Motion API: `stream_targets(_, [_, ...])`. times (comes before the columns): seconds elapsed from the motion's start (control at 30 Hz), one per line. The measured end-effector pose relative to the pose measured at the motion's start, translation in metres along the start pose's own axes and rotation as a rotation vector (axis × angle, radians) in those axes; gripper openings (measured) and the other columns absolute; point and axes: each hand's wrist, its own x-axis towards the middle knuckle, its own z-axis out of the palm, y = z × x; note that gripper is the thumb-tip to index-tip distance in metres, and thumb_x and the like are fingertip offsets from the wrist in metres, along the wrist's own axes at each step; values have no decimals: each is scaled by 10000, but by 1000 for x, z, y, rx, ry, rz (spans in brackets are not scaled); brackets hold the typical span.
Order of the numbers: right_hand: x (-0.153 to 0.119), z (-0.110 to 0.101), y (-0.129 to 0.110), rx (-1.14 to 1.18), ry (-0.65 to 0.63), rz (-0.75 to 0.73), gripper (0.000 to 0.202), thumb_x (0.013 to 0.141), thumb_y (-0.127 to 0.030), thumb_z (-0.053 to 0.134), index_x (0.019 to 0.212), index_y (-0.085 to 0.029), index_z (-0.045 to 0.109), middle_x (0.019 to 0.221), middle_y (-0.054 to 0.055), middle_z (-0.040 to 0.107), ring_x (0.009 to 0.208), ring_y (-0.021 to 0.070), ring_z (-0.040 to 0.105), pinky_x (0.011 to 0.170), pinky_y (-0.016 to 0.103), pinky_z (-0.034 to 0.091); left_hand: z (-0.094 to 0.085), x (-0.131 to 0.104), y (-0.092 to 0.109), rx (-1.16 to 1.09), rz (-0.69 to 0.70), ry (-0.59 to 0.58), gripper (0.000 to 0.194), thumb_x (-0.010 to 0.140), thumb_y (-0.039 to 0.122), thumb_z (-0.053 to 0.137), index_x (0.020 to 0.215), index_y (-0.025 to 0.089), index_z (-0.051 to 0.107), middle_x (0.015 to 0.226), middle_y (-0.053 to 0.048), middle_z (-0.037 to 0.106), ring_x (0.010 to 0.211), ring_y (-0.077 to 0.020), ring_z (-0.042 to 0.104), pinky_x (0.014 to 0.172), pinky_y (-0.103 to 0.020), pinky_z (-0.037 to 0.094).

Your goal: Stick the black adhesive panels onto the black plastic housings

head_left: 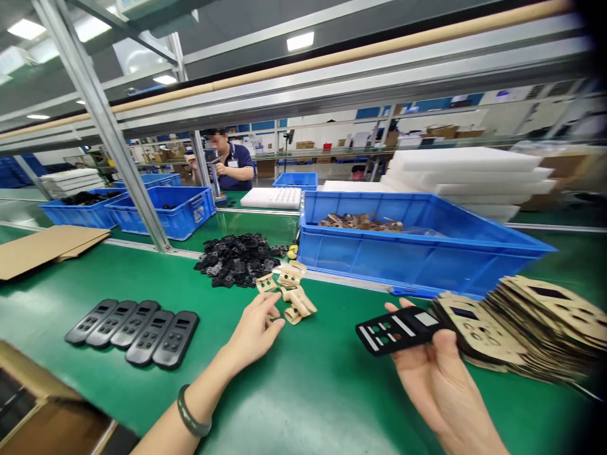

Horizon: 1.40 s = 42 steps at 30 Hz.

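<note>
My right hand (427,373) grips a flat black faceplate (396,330) by one end, with thumb on top and fingers beneath. It has round and slotted cut-outs, several white strips and a white rectangle. My left hand (256,328), with a dark green bangle at the wrist, hovers at a small heap of curled beige pieces with holes (298,300). Its thumb and fingers are apart, with nothing visible between them. Behind the beige pieces lies a pile of small black parts (237,258). Several black handheld housings with buttons (161,335) lie in a row at left.
Stacked beige die-cut sheets (493,328) stand at right. Behind the bench's front area sits a large blue bin (379,253) holding brown pieces. Cardboard sheets (47,248) lie at left, near a metal post (109,133). A co-worker (232,161) is across the bench.
</note>
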Motion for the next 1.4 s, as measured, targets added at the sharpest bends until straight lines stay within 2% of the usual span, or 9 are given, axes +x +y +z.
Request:
stream_targets(0.17, [-9, 4, 2, 114, -72, 217, 716, 529, -751, 712, 1092, -311, 666, 1129, 28, 680, 906, 218, 641, 654, 253, 583, -61, -60, -38, 1080, -378, 228, 613, 805, 353, 635, 1281, -12, 511, 1395, -326, 385, 1305, -505, 292, 1001, -676, 264])
stream_targets(0.23, [-13, 7, 3, 134, -82, 258, 751, 485, -738, 744, 1097, -308, 672, 1069, 24, 694, 847, 205, 638, 657, 247, 587, -71, -87, -52, 1231, -518, 165, 623, 817, 442, 609, 1267, 17, 544, 1382, -343, 390, 1301, -545, 271, 970, -729, 222])
stream_targets(0.33, [-21, 13, 5, 159, -109, 262, 765, 487, -721, 758, 1116, -293, 670, 1055, 36, 689, 828, 194, 626, 666, 239, 588, -68, -112, -58, 1215, -488, 43, 517, 877, 306, 516, 1366, 149, 467, 1337, -272, 479, 1280, -481, 365, 983, -670, 275])
stream_targets(0.43, [-29, 17, 7, 173, -154, 275, 747, 519, -709, 750, 1138, -300, 655, 1033, 33, 681, 761, 179, 613, 615, 254, 588, -54, -115, -42, 1003, -342, -2, 576, 831, 147, 465, 1401, 203, 411, 1214, -181, 565, 1191, -353, 489, 1016, -562, 324])
stream_targets(0.57, [-35, 16, 7, 190, -248, 322, 747, 545, -711, 734, 1156, -293, 639, 978, 32, 673, 664, 152, 590, 540, 249, 560, -32, -92, -8, 481, -290, -5, 750, 750, 230, 559, 1449, 208, 290, 1200, -133, 495, 955, -249, 582, 884, -410, 464])
stream_targets(0.73, [-37, 13, 2, 222, -282, 390, 696, 665, -704, 664, 1240, -324, 569, 950, 49, 685, 759, 157, 611, 602, 223, 539, 3, -46, 19, -190, -162, -40, 855, 654, 299, 745, 1416, 230, 363, 1316, -114, 452, 1225, -281, 440, 1066, -417, 319])
stream_targets(0.93, [-32, 17, -7, 364, -265, 396, 585, 653, -652, 723, 1120, -313, 627, 818, 28, 662, 656, 129, 573, 542, 205, 513, 43, -13, 32, -1069, -412, -245, 668, 675, 252, 763, 1294, 167, 526, 1133, -116, 662, 1051, -231, 596, 949, -347, 408])
stream_targets(1.17, [-32, 23, 0, 327, -235, 472, 491, 662, -488, 807, 1074, -281, 637, 778, -6, 590, 579, 75, 486, 434, 128, 429, 58, -23, 25, -1343, -584, -241, 448, 693, 190, 780, 1112, 112, 641, 991, -120, 704, 816, -160, 645, 791, -283, 490])
stream_targets(1.4, [-40, 25, 15, -87, -336, 255, 386, 776, -414, 735, 1109, -265, 610, 693, -74, 446, 391, -12, 254, 319, 93, 263, 57, -27, 30, -1424, -637, -218, 297, 879, 216, 555, 1142, 99, 630, 1049, -132, 674, 884, -187, 628, 796, -315, 506])
